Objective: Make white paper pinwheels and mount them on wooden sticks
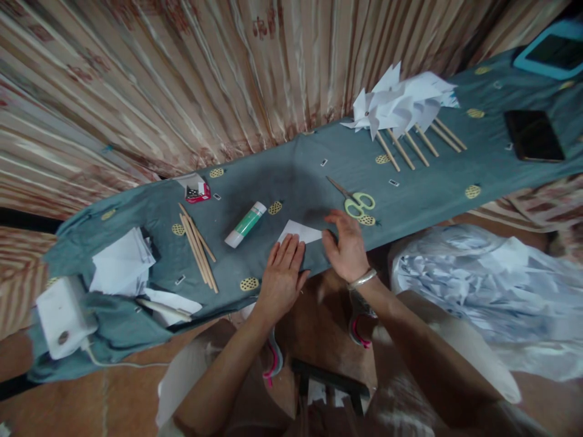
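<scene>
A folded piece of white paper lies on the cloth-covered table, a corner pointing right. My left hand rests flat on its left part, fingers stretched out and covering some of it. At the paper's right tip is my right hand, fingers loosely curved and thumb apart, with nothing visible in its grasp. Just beyond that hand lie scissors with green handles. To the left of the paper is a glue stick with a green label.
Paper pinwheels on wooden sticks lie at the back right, near a phone. Further left are loose wooden sticks, a small red box, stacked paper and a white power strip. A plastic bag of paper stands right.
</scene>
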Action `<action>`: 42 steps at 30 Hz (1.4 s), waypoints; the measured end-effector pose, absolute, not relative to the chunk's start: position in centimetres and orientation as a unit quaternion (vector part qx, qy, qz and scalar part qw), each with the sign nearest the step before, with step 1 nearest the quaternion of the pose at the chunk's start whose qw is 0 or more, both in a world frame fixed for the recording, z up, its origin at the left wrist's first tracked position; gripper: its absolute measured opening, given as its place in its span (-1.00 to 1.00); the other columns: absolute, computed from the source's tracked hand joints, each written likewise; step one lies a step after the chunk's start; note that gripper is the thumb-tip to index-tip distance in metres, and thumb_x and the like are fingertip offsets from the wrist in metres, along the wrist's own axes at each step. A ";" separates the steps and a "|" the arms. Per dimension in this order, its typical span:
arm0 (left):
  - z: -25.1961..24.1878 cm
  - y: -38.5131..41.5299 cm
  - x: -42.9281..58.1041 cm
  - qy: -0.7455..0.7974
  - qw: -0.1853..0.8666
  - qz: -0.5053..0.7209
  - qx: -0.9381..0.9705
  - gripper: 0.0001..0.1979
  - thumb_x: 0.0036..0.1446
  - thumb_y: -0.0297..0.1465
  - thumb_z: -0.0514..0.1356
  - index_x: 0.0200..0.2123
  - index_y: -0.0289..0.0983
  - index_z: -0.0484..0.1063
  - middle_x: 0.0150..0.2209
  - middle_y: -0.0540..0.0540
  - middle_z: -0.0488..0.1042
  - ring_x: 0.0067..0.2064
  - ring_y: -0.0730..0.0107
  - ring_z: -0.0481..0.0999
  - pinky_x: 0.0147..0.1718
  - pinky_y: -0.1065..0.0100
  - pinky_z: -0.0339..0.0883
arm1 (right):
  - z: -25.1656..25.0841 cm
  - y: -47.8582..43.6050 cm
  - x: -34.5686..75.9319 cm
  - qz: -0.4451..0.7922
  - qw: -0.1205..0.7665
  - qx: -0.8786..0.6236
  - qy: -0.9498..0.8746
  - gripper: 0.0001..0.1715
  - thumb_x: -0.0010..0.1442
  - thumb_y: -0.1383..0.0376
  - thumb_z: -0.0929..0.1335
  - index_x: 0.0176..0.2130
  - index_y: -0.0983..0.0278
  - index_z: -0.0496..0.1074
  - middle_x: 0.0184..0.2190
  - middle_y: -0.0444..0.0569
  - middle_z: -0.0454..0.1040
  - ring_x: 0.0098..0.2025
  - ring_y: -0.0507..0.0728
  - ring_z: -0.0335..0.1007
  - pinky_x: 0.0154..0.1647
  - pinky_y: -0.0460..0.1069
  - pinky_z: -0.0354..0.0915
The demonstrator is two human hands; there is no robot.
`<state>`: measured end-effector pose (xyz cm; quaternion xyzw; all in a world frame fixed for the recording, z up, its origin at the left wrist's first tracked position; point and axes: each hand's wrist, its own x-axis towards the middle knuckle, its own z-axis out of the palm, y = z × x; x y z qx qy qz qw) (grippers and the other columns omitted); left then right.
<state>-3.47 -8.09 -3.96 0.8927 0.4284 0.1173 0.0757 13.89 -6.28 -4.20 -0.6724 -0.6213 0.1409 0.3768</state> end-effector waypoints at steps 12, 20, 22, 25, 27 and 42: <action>-3.7 -9.4 -7.4 0.417 0.082 0.126 0.896 -0.48 0.21 -0.41 0.11 0.22 -0.41 0.14 0.22 -0.33 0.28 0.28 0.11 0.21 0.17 0.04 0.24 | -5.0 -6.0 13.9 0.149 0.355 -0.666 -0.639 -0.58 0.09 0.42 0.25 -0.02 0.33 0.37 0.12 0.22 0.34 0.16 0.32 0.21 0.14 0.27 0.18; -3.1 -10.3 -9.4 0.451 0.095 0.176 0.870 -0.61 0.24 -0.37 0.09 0.12 -0.31 0.29 0.09 -0.25 0.43 0.13 0.12 0.38 0.04 0.05 0.35 | -5.0 -5.9 14.8 0.144 0.387 -0.642 -0.646 -0.58 0.06 0.50 0.17 -0.11 0.35 0.41 0.02 0.23 0.41 0.10 0.28 0.30 0.15 0.25 0.20; -2.9 -9.8 -9.2 0.468 0.111 0.221 0.848 -0.66 0.25 -0.37 0.07 0.09 -0.29 0.32 0.00 -0.22 0.49 0.05 0.18 0.42 0.02 0.09 0.36 | -4.7 -6.1 14.9 0.153 0.393 -0.633 -0.649 -0.64 0.14 0.43 0.18 -0.11 0.34 0.41 0.02 0.23 0.42 0.10 0.27 0.30 0.16 0.24 0.19; -2.9 -8.7 -8.6 0.490 0.115 0.273 0.820 -0.60 0.25 -0.34 0.09 0.14 -0.28 0.26 0.02 -0.23 0.44 0.07 0.18 0.39 0.05 0.09 0.32 | -4.4 -6.5 14.8 0.171 0.381 -0.618 -0.666 -0.65 0.19 0.23 0.27 -0.05 0.30 0.39 0.10 0.22 0.36 0.15 0.31 0.26 0.16 0.26 0.18; -3.1 -7.9 -7.9 0.495 0.116 0.289 0.811 -0.50 0.22 -0.32 0.12 0.21 -0.27 0.17 0.12 -0.26 0.36 0.14 0.15 0.32 0.10 0.06 0.27 | -4.2 -6.7 14.6 0.185 0.361 -0.610 -0.680 -0.57 0.14 0.17 0.34 -0.01 0.27 0.37 0.16 0.20 0.30 0.20 0.33 0.21 0.16 0.29 0.16; -2.5 -5.8 -5.1 0.479 0.124 0.283 0.822 -0.74 0.16 -0.55 0.09 -0.16 -0.23 0.51 -0.28 -0.10 0.52 -0.18 0.26 0.44 -0.17 0.22 0.30 | -3.3 -8.1 14.5 0.244 0.324 -0.560 -0.723 -0.87 0.05 0.33 0.38 -0.29 0.23 0.46 0.11 0.12 0.38 0.12 0.29 0.32 0.11 0.25 0.22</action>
